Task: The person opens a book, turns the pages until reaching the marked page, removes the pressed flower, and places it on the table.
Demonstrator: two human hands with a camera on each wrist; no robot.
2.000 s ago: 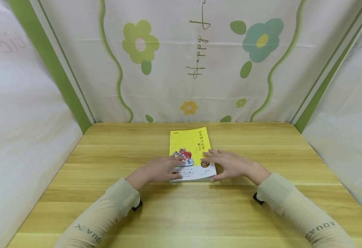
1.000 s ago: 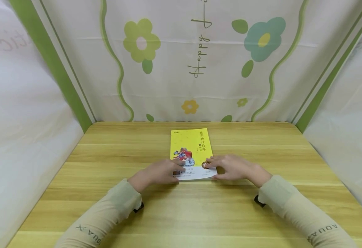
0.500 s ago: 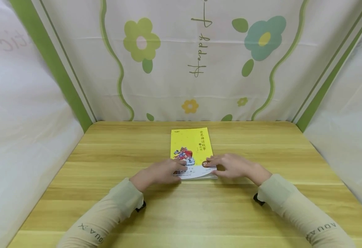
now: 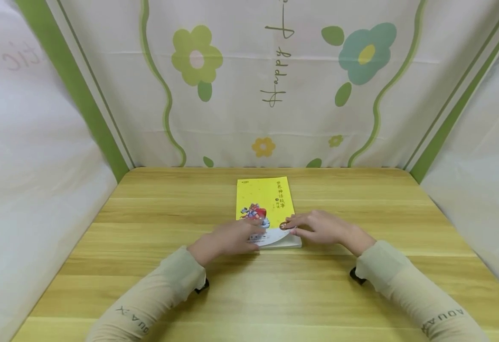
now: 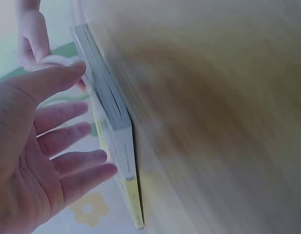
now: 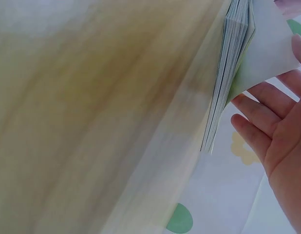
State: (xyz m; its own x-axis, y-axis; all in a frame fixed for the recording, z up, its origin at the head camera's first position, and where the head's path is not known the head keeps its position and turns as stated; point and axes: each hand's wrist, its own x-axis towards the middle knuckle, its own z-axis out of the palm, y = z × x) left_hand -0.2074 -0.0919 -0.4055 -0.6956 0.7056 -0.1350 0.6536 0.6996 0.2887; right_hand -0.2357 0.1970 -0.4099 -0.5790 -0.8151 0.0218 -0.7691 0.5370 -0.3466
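Note:
A yellow paperback book (image 4: 259, 192) with a white lower band lies on the wooden table (image 4: 249, 294). My right hand (image 4: 328, 227) pinches the lower right corner of its front cover, which curls up off the pages. In the right wrist view, the raised cover (image 6: 267, 44) stands apart from the page block (image 6: 226, 73), its corner at the thumb and fingers. Over the book's lower left part is my left hand (image 4: 232, 236). The left wrist view has its fingers (image 5: 67, 139) extended beside the book's spine and lower edge; whether they touch the cover is unclear.
A white fabric wall (image 4: 232, 118) with printed flowers rises behind the table's far edge. More white fabric hangs at the left (image 4: 40, 166) and right (image 4: 480, 166). The book sits towards the back middle of the table.
The right hand came in to the book's lower right corner and lifted the front cover, which now bends upward. The left hand shifted slightly right across the book's lower edge.

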